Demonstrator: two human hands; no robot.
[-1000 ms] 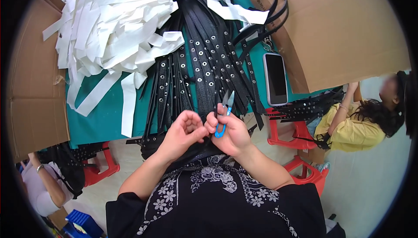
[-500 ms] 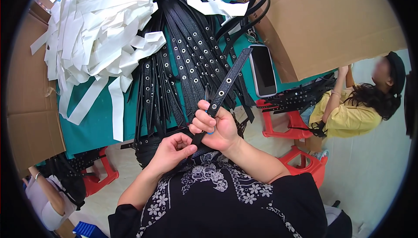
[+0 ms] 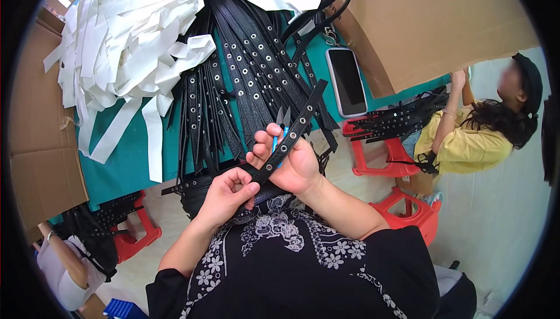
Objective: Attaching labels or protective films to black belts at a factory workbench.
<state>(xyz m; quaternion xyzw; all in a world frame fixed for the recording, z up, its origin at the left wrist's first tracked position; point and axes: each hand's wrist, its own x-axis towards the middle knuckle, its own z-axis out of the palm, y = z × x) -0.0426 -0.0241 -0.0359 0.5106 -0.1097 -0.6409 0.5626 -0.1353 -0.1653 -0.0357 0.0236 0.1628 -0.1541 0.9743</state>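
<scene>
Along the right edge of the counter [image 3: 119,170] stands a carton [image 3: 443,21]. White strips [image 3: 128,44] heap toward the far left corner; beside them black straps [image 3: 242,33] lie mid-counter, tails toward the near edge. A phone [image 3: 346,82] lies by the right edge. I cannot tell which of these straps are finished or waiting.

One eyeleted strip [image 3: 288,142] is in hand at the near edge, running diagonally across both hands; its handling looks unfinished. The left hand [image 3: 227,193] pinches its lower end between thumb and forefinger. The right hand [image 3: 297,167], half open, fingers loosely curled, keeps blue snips [image 3: 280,114] against the palm under the strip. Their blades stand parted, apparently not cutting it.

Half a second ago the right fingers were wrapped round the strip; now they have loosened, and it lies across the palm with more of the snips showing.
</scene>
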